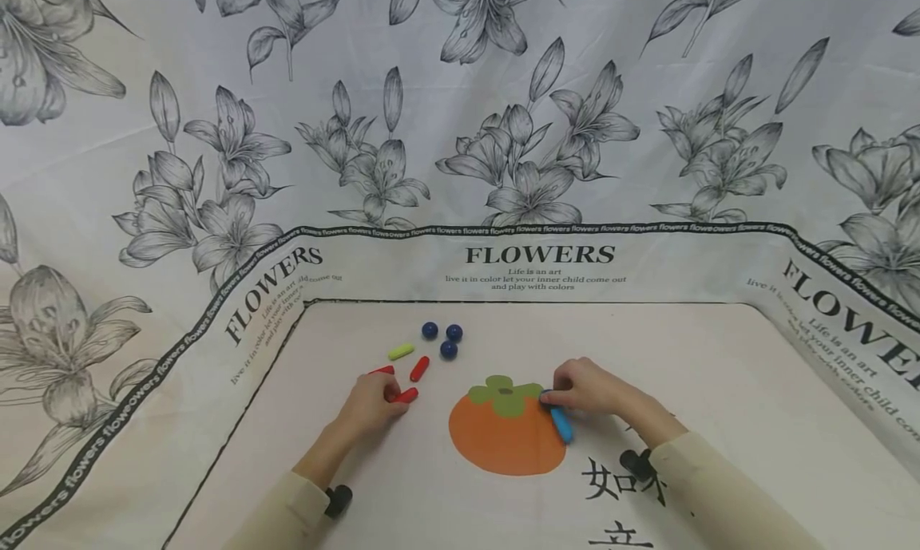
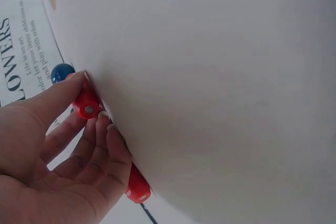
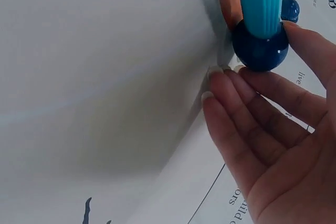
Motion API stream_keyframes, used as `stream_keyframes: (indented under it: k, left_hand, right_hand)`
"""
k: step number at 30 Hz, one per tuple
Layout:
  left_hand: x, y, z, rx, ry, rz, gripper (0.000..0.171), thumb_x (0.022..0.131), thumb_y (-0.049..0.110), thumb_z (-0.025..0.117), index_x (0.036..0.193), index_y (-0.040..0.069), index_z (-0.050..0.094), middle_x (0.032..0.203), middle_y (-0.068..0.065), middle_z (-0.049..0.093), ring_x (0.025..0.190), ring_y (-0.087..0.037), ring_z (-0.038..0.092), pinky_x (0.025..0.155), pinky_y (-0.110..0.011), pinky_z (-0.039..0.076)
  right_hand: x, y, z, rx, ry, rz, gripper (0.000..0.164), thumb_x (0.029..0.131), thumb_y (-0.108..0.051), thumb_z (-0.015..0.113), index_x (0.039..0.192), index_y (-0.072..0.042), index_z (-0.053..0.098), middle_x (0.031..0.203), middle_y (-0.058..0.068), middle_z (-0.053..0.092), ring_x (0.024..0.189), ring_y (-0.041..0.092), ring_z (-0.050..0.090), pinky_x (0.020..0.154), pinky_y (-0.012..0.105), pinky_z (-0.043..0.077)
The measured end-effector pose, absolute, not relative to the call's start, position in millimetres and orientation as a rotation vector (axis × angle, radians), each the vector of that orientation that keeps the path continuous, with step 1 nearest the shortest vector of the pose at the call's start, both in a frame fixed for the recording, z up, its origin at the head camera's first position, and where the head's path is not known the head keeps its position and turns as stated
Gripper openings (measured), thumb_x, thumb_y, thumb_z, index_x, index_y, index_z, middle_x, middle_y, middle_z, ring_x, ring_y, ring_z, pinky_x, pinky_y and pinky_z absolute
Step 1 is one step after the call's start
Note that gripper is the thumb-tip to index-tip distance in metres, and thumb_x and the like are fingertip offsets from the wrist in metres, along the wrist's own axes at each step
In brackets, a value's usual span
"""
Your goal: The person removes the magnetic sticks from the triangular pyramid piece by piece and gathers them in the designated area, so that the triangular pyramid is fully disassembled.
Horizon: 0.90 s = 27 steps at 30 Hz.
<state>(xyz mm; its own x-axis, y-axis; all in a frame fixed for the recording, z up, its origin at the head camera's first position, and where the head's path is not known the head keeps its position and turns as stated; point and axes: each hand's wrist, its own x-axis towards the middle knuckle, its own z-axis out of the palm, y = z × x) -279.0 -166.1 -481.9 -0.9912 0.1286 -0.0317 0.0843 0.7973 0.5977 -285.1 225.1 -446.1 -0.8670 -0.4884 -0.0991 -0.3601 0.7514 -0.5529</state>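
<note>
My left hand (image 1: 365, 405) pinches a red rod (image 2: 85, 103) between thumb and fingers; a small grey metal dot shows at its end. Beside that hand's fingertips lies a second red rod (image 2: 138, 186). My right hand (image 1: 588, 387) grips a dark blue ball (image 3: 260, 51) between thumb and index finger, its other fingers loosely bent. A light blue rod (image 1: 562, 427) touches the ball and extends from it toward the near side, over the right edge of a printed orange persimmon (image 1: 503, 442). In the head view, the right fingers mostly hide the ball.
Beyond my left hand lie a third red rod (image 1: 420, 368), a yellow-green rod (image 1: 401, 351) and three dark blue balls, one of them a ball (image 1: 449, 350) at the near side. A pale tablecloth (image 1: 345, 326) with black lettering covers the table; a flowered cloth (image 1: 402, 263) stands behind.
</note>
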Motion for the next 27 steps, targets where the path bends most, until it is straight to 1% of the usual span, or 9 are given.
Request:
stream_keyframes:
  k: [4, 7, 11, 13, 15, 17, 19, 24, 27]
  left_hand:
    - [-278, -165, -482, 0.167, 2.904, 0.968, 0.019, 0.085, 0.016, 0.085, 0.094, 0.009, 0.071, 0.081, -0.002, 0.059, 0.078, -0.019, 0.054, 0.069, -0.031, 0.05]
    - [-278, -164, -483, 0.168, 2.906, 0.967, 0.018, 0.085, 0.016, 0.085, 0.093, 0.01, 0.071, 0.08, -0.001, 0.059, 0.077, -0.018, 0.054, 0.068, -0.03, 0.05]
    - [-278, -164, -483, 0.151, 2.902, 0.962, 0.019, 0.084, 0.017, 0.086, 0.094, 0.01, 0.071, 0.08, -0.001, 0.059, 0.077, -0.018, 0.055, 0.069, -0.029, 0.05]
    - [-278, -164, -482, 0.141, 2.9, 0.957, 0.02, 0.084, 0.018, 0.086, 0.095, 0.01, 0.071, 0.082, -0.001, 0.06, 0.079, -0.019, 0.055, 0.07, -0.03, 0.05]
    - [-278, -165, -482, 0.13, 2.899, 0.95, 0.021, 0.084, 0.019, 0.086, 0.097, 0.011, 0.071, 0.084, -0.001, 0.06, 0.081, -0.019, 0.055, 0.071, -0.031, 0.05]
    - [-277, -167, -481, 0.13, 2.904, 0.942, 0.023, 0.084, 0.019, 0.086, 0.099, 0.011, 0.071, 0.085, -0.001, 0.06, 0.082, -0.019, 0.055, 0.072, -0.031, 0.051]
    - [-275, -168, -479, 0.123, 2.905, 0.943, 0.025, 0.084, 0.02, 0.086, 0.102, 0.011, 0.071, 0.087, -0.001, 0.06, 0.084, -0.019, 0.055, 0.072, -0.031, 0.051]
    - [-273, -168, -468, 0.182, 2.934, 0.969, 0.029, 0.086, 0.021, 0.084, 0.109, 0.007, 0.072, 0.09, -0.002, 0.061, 0.084, -0.019, 0.055, 0.07, -0.031, 0.049]
    - [-271, -163, -462, 0.265, 2.944, 0.997, 0.026, 0.087, 0.021, 0.083, 0.108, 0.008, 0.073, 0.092, -0.002, 0.062, 0.083, -0.019, 0.054, 0.069, -0.031, 0.049]
  right_hand:
    - [-282, 225, -445, -0.61, 2.723, -0.755, 0.031, 0.095, -0.035, 0.073, 0.075, -0.012, 0.07, 0.062, -0.005, 0.056, 0.058, 0.012, 0.052, 0.055, 0.028, 0.045]
    - [-280, 227, -445, -0.613, 2.707, -0.75, 0.031, 0.096, -0.036, 0.072, 0.078, -0.011, 0.072, 0.063, -0.004, 0.058, 0.058, 0.012, 0.053, 0.055, 0.028, 0.045]
    - [-278, 229, -439, -0.687, 2.688, -0.753, 0.024, 0.097, -0.031, 0.071, 0.102, -0.008, 0.074, 0.085, 0.0, 0.068, 0.073, 0.016, 0.06, 0.065, 0.031, 0.052]
    - [-277, 229, -436, -0.753, 2.679, -0.753, 0.026, 0.096, -0.024, 0.072, 0.115, -0.006, 0.072, 0.102, 0.004, 0.07, 0.085, 0.019, 0.063, 0.074, 0.034, 0.055]
    - [-277, 229, -433, -0.83, 2.662, -0.754, 0.031, 0.094, -0.017, 0.074, 0.122, -0.005, 0.07, 0.112, 0.007, 0.069, 0.093, 0.022, 0.065, 0.081, 0.036, 0.055]
    - [-277, 228, -431, -0.896, 2.641, -0.761, 0.032, 0.092, -0.011, 0.075, 0.123, -0.005, 0.071, 0.117, 0.008, 0.068, 0.096, 0.024, 0.065, 0.083, 0.036, 0.055]
    - [-278, 227, -432, -0.93, 2.629, -0.769, 0.031, 0.091, -0.009, 0.076, 0.122, -0.005, 0.072, 0.115, 0.007, 0.068, 0.096, 0.024, 0.065, 0.083, 0.034, 0.055]
    - [-279, 223, -437, -0.921, 2.654, -0.773, 0.027, 0.091, -0.009, 0.076, 0.118, -0.006, 0.074, 0.112, 0.003, 0.07, 0.095, 0.023, 0.065, 0.082, 0.031, 0.054]
    - [-281, 221, -440, -0.915, 2.663, -0.781, 0.027, 0.09, -0.01, 0.077, 0.116, -0.005, 0.074, 0.11, 0.003, 0.072, 0.091, 0.02, 0.065, 0.08, 0.03, 0.054]
